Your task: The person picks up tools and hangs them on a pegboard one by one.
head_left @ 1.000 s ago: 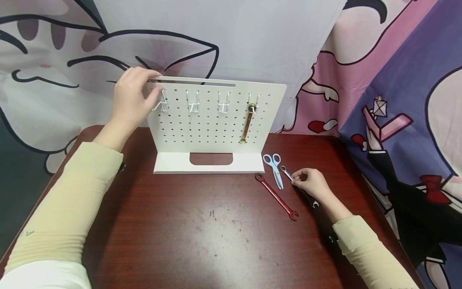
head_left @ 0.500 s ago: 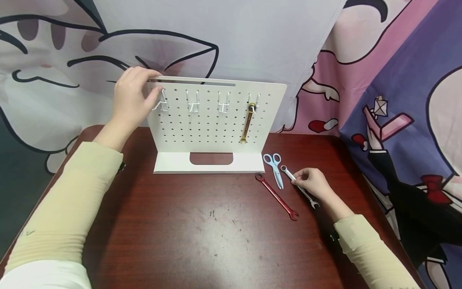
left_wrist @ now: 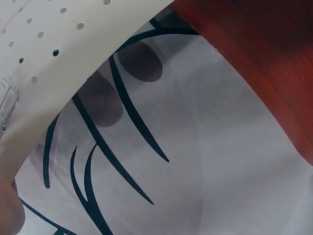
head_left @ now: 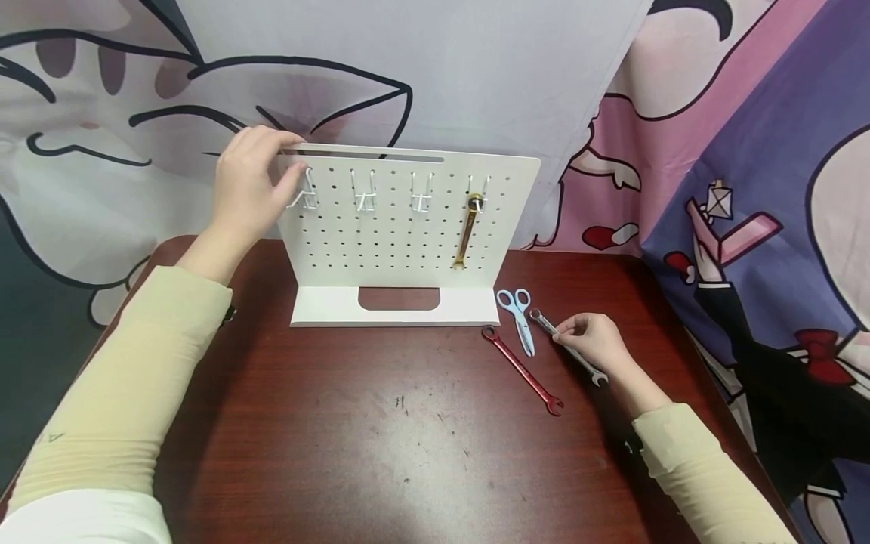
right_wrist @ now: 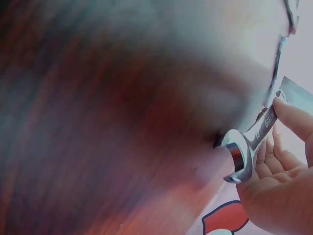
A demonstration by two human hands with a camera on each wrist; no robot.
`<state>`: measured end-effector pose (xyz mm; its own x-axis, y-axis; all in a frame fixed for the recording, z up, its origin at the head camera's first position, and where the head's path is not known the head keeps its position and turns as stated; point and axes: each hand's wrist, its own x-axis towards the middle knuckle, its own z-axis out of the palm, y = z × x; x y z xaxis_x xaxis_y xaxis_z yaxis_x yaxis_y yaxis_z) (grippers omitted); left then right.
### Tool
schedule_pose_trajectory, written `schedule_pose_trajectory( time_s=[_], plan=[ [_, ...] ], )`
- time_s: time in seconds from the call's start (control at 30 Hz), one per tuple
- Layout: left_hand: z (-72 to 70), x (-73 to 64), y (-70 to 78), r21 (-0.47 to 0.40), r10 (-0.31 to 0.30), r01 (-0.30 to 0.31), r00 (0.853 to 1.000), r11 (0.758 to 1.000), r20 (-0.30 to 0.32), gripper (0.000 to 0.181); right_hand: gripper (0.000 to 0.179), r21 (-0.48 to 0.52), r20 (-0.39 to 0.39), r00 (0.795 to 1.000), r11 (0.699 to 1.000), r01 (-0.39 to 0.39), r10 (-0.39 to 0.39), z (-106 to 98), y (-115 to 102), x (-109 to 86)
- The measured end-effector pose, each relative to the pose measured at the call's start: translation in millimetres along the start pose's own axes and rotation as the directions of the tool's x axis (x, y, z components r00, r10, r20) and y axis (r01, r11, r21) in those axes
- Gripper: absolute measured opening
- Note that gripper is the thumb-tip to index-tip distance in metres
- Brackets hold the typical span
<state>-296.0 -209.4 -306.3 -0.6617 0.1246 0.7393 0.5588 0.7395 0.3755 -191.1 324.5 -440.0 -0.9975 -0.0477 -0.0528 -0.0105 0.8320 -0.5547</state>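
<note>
My left hand (head_left: 251, 174) grips the upper left corner of a white pegboard (head_left: 401, 242), thumb in front and fingers over the top edge. In the left wrist view only a fingertip (left_wrist: 10, 210) shows at that edge. My right hand (head_left: 591, 340) pinches a silver combination wrench (head_left: 578, 355) near its middle; the open end points back toward me in the right wrist view, above the table. To its left lie light blue scissors (head_left: 522, 325) and a red combination wrench (head_left: 519, 369). A gold wrench (head_left: 465, 234) hangs from the pegboard's rightmost hook.
Several white wire hooks run along the pegboard, among them a middle hook (head_left: 421, 198) and another hook (head_left: 364, 198) with nothing on them. The pegboard's foot stands on the dark red wooden table (head_left: 381, 423). Printed cloth (head_left: 489, 75) hangs behind and to the right.
My right hand has lifted the silver wrench slightly, its open end rising off the table and shifting a little right. The left hand and pegboard stay where they were.
</note>
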Motion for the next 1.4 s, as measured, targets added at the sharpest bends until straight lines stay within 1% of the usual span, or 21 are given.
schedule_pose_trajectory(
  time_s=[0.17,0.33,0.5,0.77,0.87,0.93,1.0,1.13,1.2,1.33,1.37,1.4],
  plan=[
    [0.8,0.2,0.5,0.001,-0.003,0.003,1.000,1.000,0.005,0.027,0.014,0.052,-0.017,1.000,0.999,-0.004,0.004,-2.6,-6.1,-0.9],
    [0.3,0.5,2.3,0.005,-0.018,0.018,1.000,1.000,0.009,0.027,0.015,0.098,-0.042,0.999,0.995,0.024,-0.020,-2.2,-20.1,-0.6],
    [0.0,0.7,3.3,0.010,-0.019,0.019,1.000,1.000,0.012,0.027,0.016,0.162,-0.067,0.997,0.986,0.046,-0.035,1.4,-39.5,1.1],
    [-0.3,0.2,2.3,0.009,-0.015,0.015,1.000,1.000,0.005,0.026,0.017,0.277,-0.093,0.995,0.958,0.070,-0.045,15.1,-77.3,3.8],
    [0.1,0.0,2.4,0.011,-0.018,0.017,1.000,1.000,0.006,0.026,0.018,0.338,-0.094,0.995,0.939,0.061,-0.031,21.6,-90.4,3.9],
    [0.3,-0.2,2.2,0.014,-0.019,0.018,1.000,1.000,0.007,0.026,0.018,0.393,-0.089,0.996,0.918,0.048,-0.014,25.8,-99.1,4.3],
    [0.4,-0.5,2.0,0.019,-0.016,0.016,1.000,1.000,0.006,0.025,0.019,0.452,-0.084,0.996,0.891,0.040,-0.002,29.4,-108.3,4.6],
    [0.5,-0.3,1.2,0.020,-0.012,0.012,1.000,1.000,0.002,0.025,0.019,0.481,-0.097,0.995,0.875,0.062,-0.017,35.8,-122.9,5.4],
    [0.5,-0.1,0.8,0.016,-0.008,0.008,1.000,1.000,0.001,0.026,0.019,0.504,-0.094,0.995,0.862,0.063,-0.018,39.1,-128.9,5.6],
    [1.1,-0.5,-1.0,0.007,0.002,-0.002,1.000,1.000,-0.003,0.027,0.020,0.572,-0.074,0.997,0.819,0.050,-0.010,45.5,-142.0,6.6],
    [1.2,-0.7,-1.3,0.005,0.006,-0.006,1.000,1.000,-0.004,0.027,0.020,0.581,-0.073,0.997,0.812,0.054,-0.014,46.7,-145.4,7.1],
    [1.3,-0.8,-1.7,0.004,0.007,-0.007,1.000,1.000,-0.006,0.027,0.019,0.580,-0.076,0.997,0.812,0.063,-0.023,47.7,-148.6,7.9]
  ],
)
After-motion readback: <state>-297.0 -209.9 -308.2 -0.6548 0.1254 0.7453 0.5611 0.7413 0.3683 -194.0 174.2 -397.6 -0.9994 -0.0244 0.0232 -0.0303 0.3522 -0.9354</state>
